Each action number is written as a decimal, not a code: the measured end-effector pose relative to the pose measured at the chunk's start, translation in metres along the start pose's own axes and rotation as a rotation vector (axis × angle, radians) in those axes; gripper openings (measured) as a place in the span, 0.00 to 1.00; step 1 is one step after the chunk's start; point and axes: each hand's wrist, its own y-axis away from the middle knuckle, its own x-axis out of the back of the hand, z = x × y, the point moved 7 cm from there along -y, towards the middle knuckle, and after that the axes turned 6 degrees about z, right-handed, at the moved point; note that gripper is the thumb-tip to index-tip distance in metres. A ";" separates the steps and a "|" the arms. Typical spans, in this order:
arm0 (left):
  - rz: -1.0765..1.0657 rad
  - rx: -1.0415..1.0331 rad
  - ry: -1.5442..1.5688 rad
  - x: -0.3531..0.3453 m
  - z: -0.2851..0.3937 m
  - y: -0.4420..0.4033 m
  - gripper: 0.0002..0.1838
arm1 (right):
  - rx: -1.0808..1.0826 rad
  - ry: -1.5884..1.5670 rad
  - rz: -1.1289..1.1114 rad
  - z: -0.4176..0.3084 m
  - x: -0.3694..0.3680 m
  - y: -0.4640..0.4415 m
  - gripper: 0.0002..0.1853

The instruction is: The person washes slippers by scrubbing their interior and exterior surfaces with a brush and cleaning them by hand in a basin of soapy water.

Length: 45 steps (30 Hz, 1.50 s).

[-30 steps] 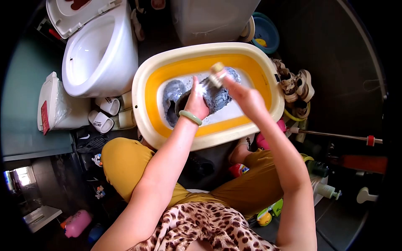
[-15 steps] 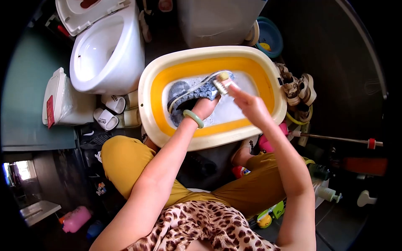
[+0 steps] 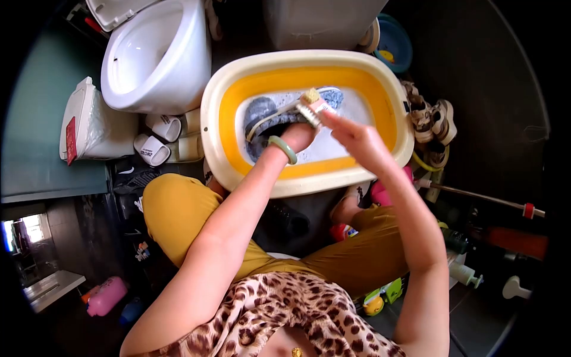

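Note:
A blue-grey shoe with a whitish sole edge lies tilted on its side in a yellow and cream tub of sudsy water. My left hand, a pale green bangle at its wrist, reaches to the shoe's opening and grips it; its fingers are mostly hidden. My right hand is closed around a scrub brush, with white bristles against or just over the shoe's upper. A dark grey rounded piece shows beside the shoe; whether it belongs to a second shoe I cannot tell.
A toilet and a lidded bin stand at the left, with white slippers between bin and tub. Several worn sneakers lie right of the tub. A blue basin sits behind. A metal pole juts in from the right.
The brush has shifted left along the shoe, toward my left hand. The tub appears higher in view as my head has tipped slightly. Both hands keep their hold.

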 end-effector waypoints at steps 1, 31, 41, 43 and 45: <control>0.107 0.005 0.041 0.006 0.003 0.000 0.20 | -0.063 -0.033 -0.032 0.007 0.002 -0.003 0.20; 0.129 -0.153 -0.020 -0.023 -0.001 0.004 0.14 | 0.083 0.090 -0.098 -0.035 -0.014 0.005 0.20; 0.281 -0.160 -0.089 0.001 0.021 0.006 0.17 | -0.121 0.366 0.033 0.013 0.027 -0.009 0.17; 0.309 -0.239 -0.093 -0.006 0.019 0.010 0.15 | -0.007 0.188 -0.007 0.000 0.010 -0.001 0.18; 0.052 -0.135 -0.009 -0.021 -0.004 0.010 0.12 | 0.034 0.179 -0.093 -0.024 -0.015 0.014 0.17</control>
